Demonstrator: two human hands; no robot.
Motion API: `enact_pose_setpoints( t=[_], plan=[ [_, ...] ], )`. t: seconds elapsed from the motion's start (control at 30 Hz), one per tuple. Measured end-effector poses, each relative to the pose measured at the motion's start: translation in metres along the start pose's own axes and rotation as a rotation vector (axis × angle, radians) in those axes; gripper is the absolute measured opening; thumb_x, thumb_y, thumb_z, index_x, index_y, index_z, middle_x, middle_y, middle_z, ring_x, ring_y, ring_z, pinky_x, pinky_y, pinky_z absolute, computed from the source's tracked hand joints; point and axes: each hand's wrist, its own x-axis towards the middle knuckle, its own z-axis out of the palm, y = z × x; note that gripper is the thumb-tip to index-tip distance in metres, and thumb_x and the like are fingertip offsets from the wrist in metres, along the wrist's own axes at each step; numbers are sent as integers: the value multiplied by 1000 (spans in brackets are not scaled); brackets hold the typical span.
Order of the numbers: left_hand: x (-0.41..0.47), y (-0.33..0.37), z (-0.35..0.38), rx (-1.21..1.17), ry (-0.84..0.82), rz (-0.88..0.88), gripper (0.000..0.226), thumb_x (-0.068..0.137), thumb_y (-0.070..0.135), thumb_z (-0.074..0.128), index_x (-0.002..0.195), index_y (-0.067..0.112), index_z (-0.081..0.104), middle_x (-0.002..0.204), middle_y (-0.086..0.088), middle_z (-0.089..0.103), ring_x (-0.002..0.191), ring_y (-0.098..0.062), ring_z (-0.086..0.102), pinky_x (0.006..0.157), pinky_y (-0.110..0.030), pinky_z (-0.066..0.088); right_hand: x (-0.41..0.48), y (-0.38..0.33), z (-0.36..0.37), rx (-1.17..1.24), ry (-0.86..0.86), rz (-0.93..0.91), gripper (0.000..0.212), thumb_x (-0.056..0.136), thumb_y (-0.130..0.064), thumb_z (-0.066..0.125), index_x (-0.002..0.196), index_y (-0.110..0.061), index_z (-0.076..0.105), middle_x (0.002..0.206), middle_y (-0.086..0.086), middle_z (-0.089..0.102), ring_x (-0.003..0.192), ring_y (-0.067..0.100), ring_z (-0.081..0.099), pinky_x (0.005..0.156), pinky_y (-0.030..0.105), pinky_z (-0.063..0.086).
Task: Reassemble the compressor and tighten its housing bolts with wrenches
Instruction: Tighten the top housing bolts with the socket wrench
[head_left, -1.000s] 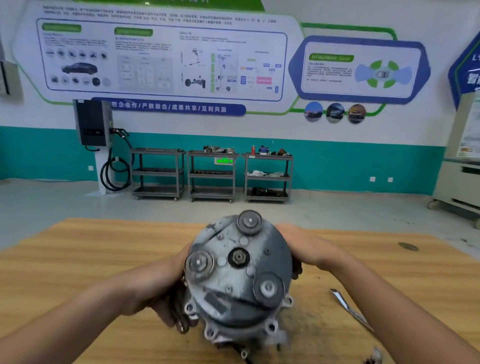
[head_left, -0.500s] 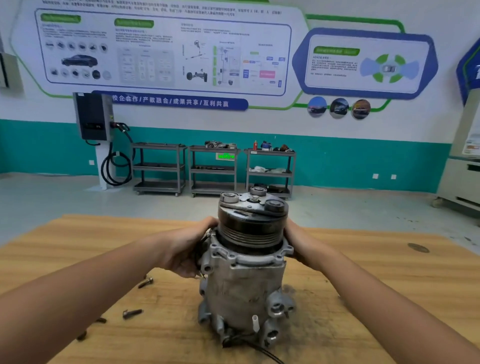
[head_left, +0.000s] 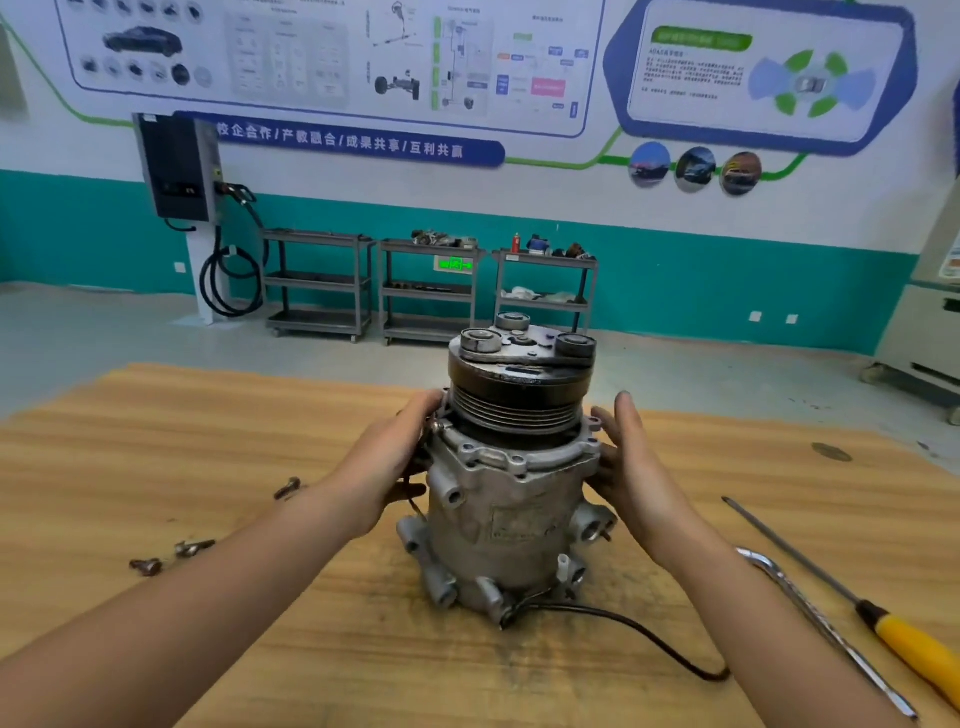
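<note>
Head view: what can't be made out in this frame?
All in the head view:
- Compressor: far side and underside, hidden by its own body.
- Housing label: blurred, unreadable.
- Bolts: too small and blurred to tell their type.
- Screwdriver: handle end cut off by the right edge.
- Right hand: whether its palm touches the compressor, hidden by the hand itself.

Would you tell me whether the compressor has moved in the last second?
Yes: the compressor was tipped toward the camera, and now stands upright on the table.
</note>
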Motion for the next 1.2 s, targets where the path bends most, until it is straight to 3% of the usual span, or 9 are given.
enact_pose_setpoints(
  t=[0.2,0.3,0.37,0.43,0.53,0.7,0.83,1.0,1.2],
  plan=[
    [-18,-15,-7,-76,-12,8,57,78,65,50,111,22,65,106,0,69,104,-20,59,71,-33,44,-44,-3,9,-106,76,-214,84,61,-83,50,134,-44,38,141,-21,42,124,-5,43,105,22,37],
    [-25,-23,-3,-48,94,140,44,87,58,45,112,25,61,104,10,63,102,-11,55,77,-29,41,-64,-6,25,-205,59,-344,51,59,-71,59,106,-70,38,107,-54,46,100,-29,44,73,-3,40],
    [-36,-29,-1,29,173,360,23,88,48,50,107,35,56,100,25,56,97,6,53,75,-13,42,-70,-4,36,-234,115,-397,51,58,-68,61,100,-79,34,105,-54,45,102,-27,44,74,-4,38],
    [-47,-38,2,122,184,526,42,78,51,57,117,39,50,113,28,50,103,15,48,83,-3,38,-69,-1,44,-216,195,-419,61,58,-71,65,110,-73,33,114,-45,46,110,-18,45,86,3,38],
    [-50,-40,-3,185,120,569,88,57,58,61,137,30,39,129,25,44,117,10,43,96,-17,39,-64,4,51,-148,298,-382,105,52,-75,62,144,-40,24,128,-29,40,124,0,41,97,12,35],
    [-38,-35,-19,111,35,607,53,80,15,69,119,44,48,125,19,53,118,1,50,96,-18,43,-59,7,56,-70,380,-376,119,44,-70,64,148,-31,20,109,-41,36,105,-16,45,72,-9,33],
    [-37,-38,-15,79,35,636,49,83,12,66,111,49,48,124,21,52,114,15,44,84,0,38,-55,13,60,-29,433,-409,71,46,-69,67,111,-52,46,103,-41,51,96,-24,51,75,-2,40],
    [-33,-43,-8,-129,-2,581,44,81,10,66,111,41,58,131,8,56,122,-2,49,106,-30,40,-51,22,72,19,543,-472,90,58,-67,68,130,-15,53,123,-6,61,115,5,56,98,31,47],
    [-37,-50,13,-572,1,450,40,66,18,63,103,34,65,140,-1,49,133,-16,40,113,-40,30,-48,26,86,39,665,-458,87,67,-66,61,136,-15,47,132,-3,55,125,10,49,106,40,40]
  ],
)
